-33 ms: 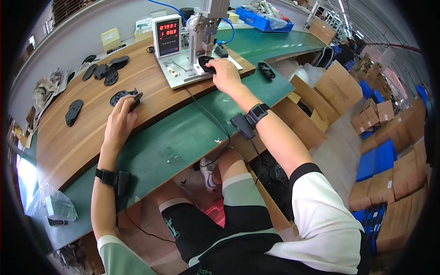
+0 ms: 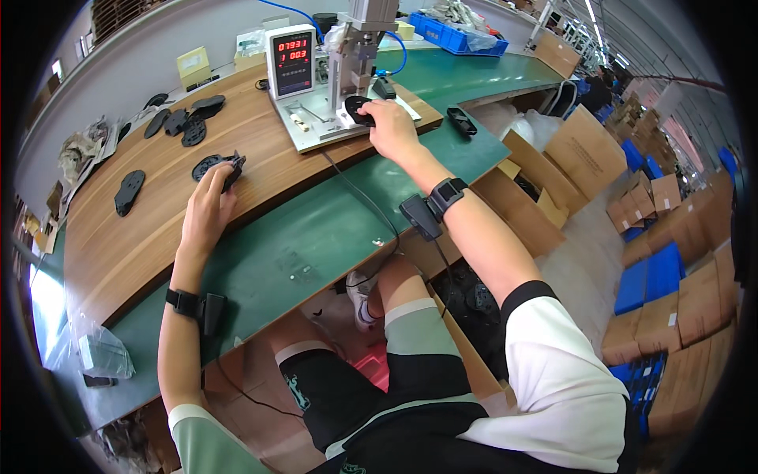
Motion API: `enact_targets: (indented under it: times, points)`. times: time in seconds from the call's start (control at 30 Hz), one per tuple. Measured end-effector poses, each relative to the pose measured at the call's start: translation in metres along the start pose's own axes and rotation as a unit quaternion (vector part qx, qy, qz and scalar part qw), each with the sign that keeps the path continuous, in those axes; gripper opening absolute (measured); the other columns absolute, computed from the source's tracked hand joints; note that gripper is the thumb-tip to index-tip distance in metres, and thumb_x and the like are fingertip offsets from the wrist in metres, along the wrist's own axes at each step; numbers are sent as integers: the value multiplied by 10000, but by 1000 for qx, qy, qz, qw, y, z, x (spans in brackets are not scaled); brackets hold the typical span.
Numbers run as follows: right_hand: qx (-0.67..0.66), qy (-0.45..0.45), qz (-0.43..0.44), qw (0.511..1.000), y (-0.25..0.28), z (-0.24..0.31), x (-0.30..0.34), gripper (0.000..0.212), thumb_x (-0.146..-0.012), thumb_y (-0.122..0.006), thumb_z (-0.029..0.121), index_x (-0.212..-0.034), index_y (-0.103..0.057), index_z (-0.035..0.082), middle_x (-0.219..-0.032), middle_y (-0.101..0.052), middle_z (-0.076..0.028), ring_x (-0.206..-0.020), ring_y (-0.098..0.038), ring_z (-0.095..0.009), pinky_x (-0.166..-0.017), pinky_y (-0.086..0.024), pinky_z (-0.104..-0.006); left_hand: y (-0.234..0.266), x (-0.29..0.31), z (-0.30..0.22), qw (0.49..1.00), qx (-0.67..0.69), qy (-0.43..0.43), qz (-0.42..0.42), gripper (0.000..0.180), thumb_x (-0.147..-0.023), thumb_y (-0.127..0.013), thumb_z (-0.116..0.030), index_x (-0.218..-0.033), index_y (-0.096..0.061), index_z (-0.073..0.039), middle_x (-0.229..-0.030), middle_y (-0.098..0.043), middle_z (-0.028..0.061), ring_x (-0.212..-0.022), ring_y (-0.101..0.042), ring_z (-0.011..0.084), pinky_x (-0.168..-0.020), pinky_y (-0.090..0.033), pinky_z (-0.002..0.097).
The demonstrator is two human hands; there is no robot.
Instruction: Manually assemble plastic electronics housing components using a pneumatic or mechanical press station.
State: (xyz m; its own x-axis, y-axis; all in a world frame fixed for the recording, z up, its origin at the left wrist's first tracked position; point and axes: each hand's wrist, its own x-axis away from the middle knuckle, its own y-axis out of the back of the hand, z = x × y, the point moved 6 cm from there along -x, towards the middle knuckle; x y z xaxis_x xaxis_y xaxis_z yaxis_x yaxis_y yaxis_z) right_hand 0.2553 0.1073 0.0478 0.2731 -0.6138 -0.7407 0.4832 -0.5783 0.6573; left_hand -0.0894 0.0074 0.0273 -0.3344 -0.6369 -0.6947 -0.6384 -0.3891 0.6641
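My right hand pinches a flat black oval plastic part at the white fixture of a small press. Its fingertips cover part of that piece. Over the wooden board, my left hand has its fingers closed on a black plastic shell. Another black openwork part lies against that shell, partly behind it. The press stands on a pale base plate, with a metal tool lying on it. A white box with a red digital display stands to the left of the press.
Several black shell parts lie on the board's far left, one nearer. Another black part rests on the green tabletop. A blue crate sits at the back. Open cardboard boxes stand right of the table. A cable crosses the table edge.
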Motion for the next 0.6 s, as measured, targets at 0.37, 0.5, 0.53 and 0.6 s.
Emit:
enact_targets:
  times: [0.37, 0.5, 0.53, 0.6]
  points:
    - [-57, -113, -71, 989, 104, -2, 91, 222, -903, -674, 36, -1117, -730, 29, -1095, -739, -174, -1019, -711, -362, -893, -557, -417, 9, -6, 1, 998, -61, -7, -26, 585, -900, -625, 112, -1440, -606, -112, -1376, -665, 186, -1276, -629, 401, -1033, -535, 480]
    - [-57, -318, -90, 942, 159, -27, 252, 257, -956, -619, 25, -1195, -714, 17, -1113, -741, -149, -1057, -715, -276, -946, -540, -361, 8, -13, -27, 995, -80, -61, -19, 563, -858, -622, 142, -1380, -637, -68, -1376, -669, 184, -1286, -633, 389, -1075, -537, 471]
    - [-86, -429, -99, 894, 173, -54, 312, 260, -991, -604, 57, -1223, -707, -2, -1119, -754, -143, -1078, -710, -239, -962, -532, -361, 4, -17, -45, 995, -78, -68, -1, 558, -843, -618, 149, -1363, -640, -52, -1373, -674, 182, -1290, -642, 370, -1105, -534, 458]
    - [-31, -573, -113, 811, 212, -106, 456, 299, -1000, -605, 107, -1248, -699, -33, -1153, -758, -177, -1103, -710, -254, -1006, -515, -374, -14, -28, -80, 995, -39, -94, 13, 566, -832, -622, 136, -1362, -646, -61, -1376, -678, 174, -1295, -643, 358, -1118, -527, 462]
